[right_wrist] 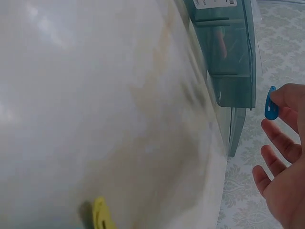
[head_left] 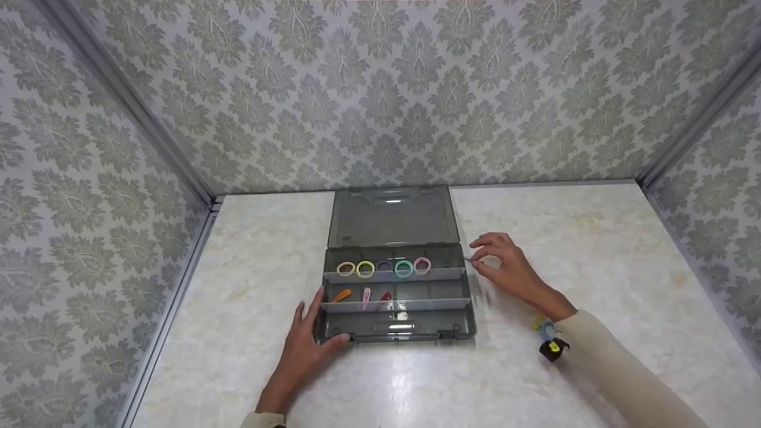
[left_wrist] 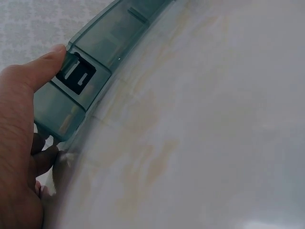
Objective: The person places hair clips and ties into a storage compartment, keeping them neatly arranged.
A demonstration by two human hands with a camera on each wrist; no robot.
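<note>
A grey translucent organizer box (head_left: 398, 321) lies with its lid (head_left: 392, 217) folded back. Its back row holds several coloured hair ties (head_left: 403, 269); the middle row has an orange snap clip (head_left: 342, 295), a pink one (head_left: 366, 297) and a red one (head_left: 386, 296). My left hand (head_left: 306, 345) grips the box's front left corner, thumb on the front wall and fingers along the side. Just off the box's right side, at back-row height, my right hand (head_left: 511, 267) pinches a small blue snap hair clip (right_wrist: 271, 105) between thumb and index finger.
On the table beside the right sleeve lie small light blue and yellow pieces (head_left: 544, 327), near a black block (head_left: 553, 351) with a yellow spot. A yellow hair clip (right_wrist: 101, 214) shows low in the right wrist view. Patterned walls (head_left: 416, 89) enclose the table.
</note>
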